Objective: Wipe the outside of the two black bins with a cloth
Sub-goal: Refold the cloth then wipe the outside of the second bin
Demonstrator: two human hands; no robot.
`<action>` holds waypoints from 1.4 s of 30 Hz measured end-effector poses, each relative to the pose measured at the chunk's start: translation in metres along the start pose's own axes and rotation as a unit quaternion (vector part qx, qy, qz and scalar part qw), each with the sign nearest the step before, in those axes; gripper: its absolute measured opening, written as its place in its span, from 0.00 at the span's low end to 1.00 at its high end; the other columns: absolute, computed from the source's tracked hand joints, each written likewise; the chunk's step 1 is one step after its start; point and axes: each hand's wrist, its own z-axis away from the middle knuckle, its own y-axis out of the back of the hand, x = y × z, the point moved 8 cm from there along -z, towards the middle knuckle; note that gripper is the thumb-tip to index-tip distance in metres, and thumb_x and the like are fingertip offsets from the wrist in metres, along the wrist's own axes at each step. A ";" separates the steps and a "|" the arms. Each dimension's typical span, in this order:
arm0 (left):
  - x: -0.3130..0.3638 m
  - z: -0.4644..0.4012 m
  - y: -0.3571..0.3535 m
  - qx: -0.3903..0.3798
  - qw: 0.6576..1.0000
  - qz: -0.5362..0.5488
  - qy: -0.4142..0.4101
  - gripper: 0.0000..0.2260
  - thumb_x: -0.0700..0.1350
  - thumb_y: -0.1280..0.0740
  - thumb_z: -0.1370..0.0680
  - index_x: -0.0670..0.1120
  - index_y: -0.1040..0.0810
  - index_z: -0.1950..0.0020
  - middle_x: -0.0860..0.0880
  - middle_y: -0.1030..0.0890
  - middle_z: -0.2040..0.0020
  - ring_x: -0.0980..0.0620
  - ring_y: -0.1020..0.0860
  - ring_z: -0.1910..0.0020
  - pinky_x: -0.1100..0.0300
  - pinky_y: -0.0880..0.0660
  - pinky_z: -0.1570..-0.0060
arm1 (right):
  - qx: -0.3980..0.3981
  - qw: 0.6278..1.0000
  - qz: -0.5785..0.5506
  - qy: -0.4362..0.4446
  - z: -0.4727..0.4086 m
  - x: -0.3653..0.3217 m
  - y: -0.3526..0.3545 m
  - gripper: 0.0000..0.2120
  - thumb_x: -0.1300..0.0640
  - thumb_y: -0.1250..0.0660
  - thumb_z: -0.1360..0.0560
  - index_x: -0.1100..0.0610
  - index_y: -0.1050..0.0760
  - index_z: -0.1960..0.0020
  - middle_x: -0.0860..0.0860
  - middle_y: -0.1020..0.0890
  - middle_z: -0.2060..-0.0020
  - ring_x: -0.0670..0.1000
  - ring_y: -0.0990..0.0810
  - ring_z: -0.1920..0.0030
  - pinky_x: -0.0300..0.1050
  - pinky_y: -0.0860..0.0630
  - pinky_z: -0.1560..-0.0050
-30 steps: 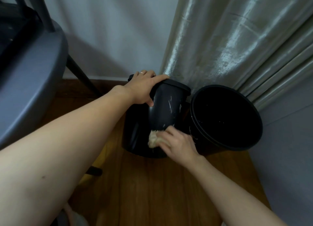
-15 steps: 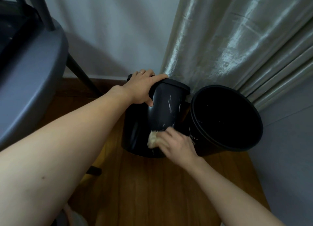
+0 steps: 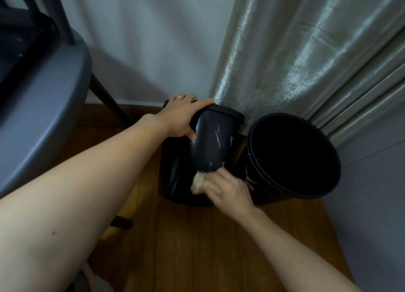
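Two black bins stand on a wooden floor (image 3: 197, 243) in a corner beside a silvery curtain (image 3: 295, 57). The left hand (image 3: 180, 114) grips the rim of the lidded bin (image 3: 210, 147), tilting it. The right hand (image 3: 228, 190), blurred, presses a crumpled pale cloth (image 3: 198, 182) against that bin's lower side. The open bin (image 3: 293, 158) stands just beside it.

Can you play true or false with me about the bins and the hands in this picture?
1. The left hand grips the top of the lidded bin. True.
2. The right hand holds a blue sponge. False: it holds a pale cloth.
3. The open bin has a lid on. False: it is open.
4. White streaks mark the lidded bin's side. True.
5. The bins stand on carpet. False: on a wooden floor.
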 end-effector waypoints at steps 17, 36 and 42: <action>-0.008 -0.001 -0.001 0.004 1.000 0.018 0.009 0.49 0.52 0.20 0.37 0.60 0.44 0.23 0.44 0.32 0.36 0.41 0.35 0.37 0.47 0.40 0.34 | 0.039 0.995 0.015 -0.094 -0.017 0.006 0.014 0.13 0.51 0.29 0.25 0.51 0.22 0.42 0.48 0.24 0.53 0.51 0.21 0.61 0.44 0.25 0.67; 0.003 0.001 0.000 -0.001 1.000 0.003 0.007 0.48 0.52 0.21 0.35 0.59 0.46 0.22 0.46 0.33 0.34 0.43 0.36 0.35 0.50 0.43 0.34 | 0.033 0.991 0.074 -0.110 -0.078 0.006 0.051 0.14 0.48 0.32 0.23 0.50 0.23 0.39 0.51 0.24 0.51 0.56 0.20 0.57 0.47 0.25 0.63; 0.006 0.000 0.001 0.001 1.000 0.005 -0.002 0.48 0.51 0.21 0.36 0.59 0.46 0.22 0.46 0.33 0.35 0.43 0.36 0.35 0.50 0.42 0.34 | 0.013 0.989 0.076 -0.123 -0.104 0.007 0.061 0.16 0.45 0.35 0.22 0.47 0.25 0.36 0.50 0.25 0.47 0.57 0.21 0.52 0.49 0.26 0.57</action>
